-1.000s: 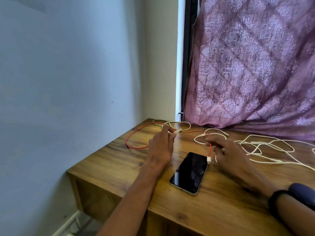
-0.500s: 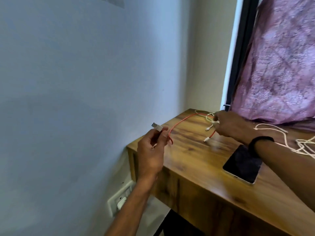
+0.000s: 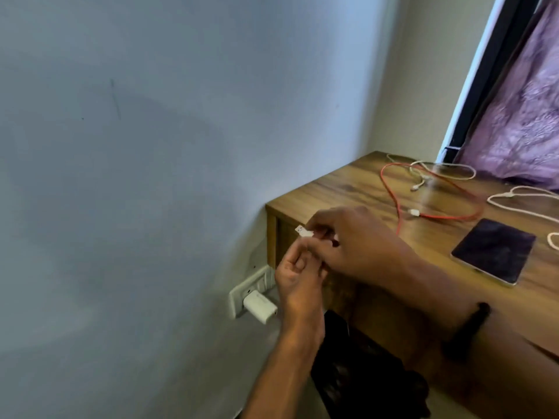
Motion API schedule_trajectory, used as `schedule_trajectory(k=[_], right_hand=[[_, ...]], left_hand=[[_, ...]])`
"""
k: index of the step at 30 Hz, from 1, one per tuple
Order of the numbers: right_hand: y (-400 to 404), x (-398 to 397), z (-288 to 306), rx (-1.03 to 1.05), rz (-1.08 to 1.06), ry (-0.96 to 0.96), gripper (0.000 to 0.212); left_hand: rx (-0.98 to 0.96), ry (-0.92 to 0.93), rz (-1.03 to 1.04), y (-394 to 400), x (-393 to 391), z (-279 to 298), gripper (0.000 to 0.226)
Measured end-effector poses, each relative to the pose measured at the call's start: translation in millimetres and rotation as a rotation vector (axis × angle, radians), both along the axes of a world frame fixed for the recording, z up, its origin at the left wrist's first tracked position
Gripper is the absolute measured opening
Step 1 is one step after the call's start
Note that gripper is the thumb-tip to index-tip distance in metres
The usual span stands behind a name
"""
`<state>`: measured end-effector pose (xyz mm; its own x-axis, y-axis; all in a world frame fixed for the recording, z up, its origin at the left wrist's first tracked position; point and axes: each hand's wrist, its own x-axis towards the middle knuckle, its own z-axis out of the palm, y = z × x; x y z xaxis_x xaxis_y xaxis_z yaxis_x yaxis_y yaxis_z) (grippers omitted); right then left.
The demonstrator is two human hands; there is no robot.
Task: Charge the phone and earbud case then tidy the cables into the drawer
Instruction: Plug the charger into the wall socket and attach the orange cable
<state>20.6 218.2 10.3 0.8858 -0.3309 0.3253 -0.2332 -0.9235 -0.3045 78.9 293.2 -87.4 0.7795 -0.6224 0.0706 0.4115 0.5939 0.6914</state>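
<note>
Above the wall charger, I am now pinching the red cable's USB plug with both my right hand and left hand, lining it up for plugging in.

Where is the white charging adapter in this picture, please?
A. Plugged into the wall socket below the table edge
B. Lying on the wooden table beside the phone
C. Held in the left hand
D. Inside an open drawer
A: the white adapter sits in the wall socket, low on the wall, left of the table, below both hands.
</note>
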Motion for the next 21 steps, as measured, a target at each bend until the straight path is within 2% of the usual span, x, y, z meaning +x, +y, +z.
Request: schedule_trajectory(k=[2, 4, 5, 6, 8, 10, 11, 14, 16, 21], right_hand=[[15, 8, -22, -0.134, -0.048, 0.079, 0.033], [28, 8, -42, -0.294, -0.084, 0.079, 0.019], [35, 7, -50, -0.340, -0.070, 0.061, 0.009], [42, 6, -58, -0.351, -0.053, 0.053, 0.010], [54, 3, -72, -0.294, -0.014, 0.104, 0.010], [57, 2, -87, -0.235, -0.014, 0.178, 0.021], [57, 2, -95, -0.224, -0.031, 0.215, 0.023], [52, 9, -126, -0.229, -0.076, 0.343, 0.035], [46, 15, -148, -0.232, -0.086, 0.371, 0.045], [25, 32, -203, -0.126, -0.091, 0.312, 0.024]], left_hand=[[0.028, 0.002, 0.044, 11, -5, -18, 0.016], [0.114, 0.005, 0.058, 18, -8, -36, 0.010], [0.163, 0.020, 0.044, 21, -9, -43, 0.016], [0.198, 0.048, 0.023, 25, -10, -50, 0.027], [0.290, 0.042, -0.004, 32, -9, -66, 0.040], [0.400, 0.050, -0.005, 38, -4, -90, 0.036], [0.451, 0.109, 0.008, 41, 0, -103, 0.032], [0.561, 0.454, 0.089, 46, 15, -141, 0.026], [0.598, 0.538, 0.092, 46, 25, -155, 0.033], [0.532, 0.597, 0.095, 37, 47, -161, 0.041]])
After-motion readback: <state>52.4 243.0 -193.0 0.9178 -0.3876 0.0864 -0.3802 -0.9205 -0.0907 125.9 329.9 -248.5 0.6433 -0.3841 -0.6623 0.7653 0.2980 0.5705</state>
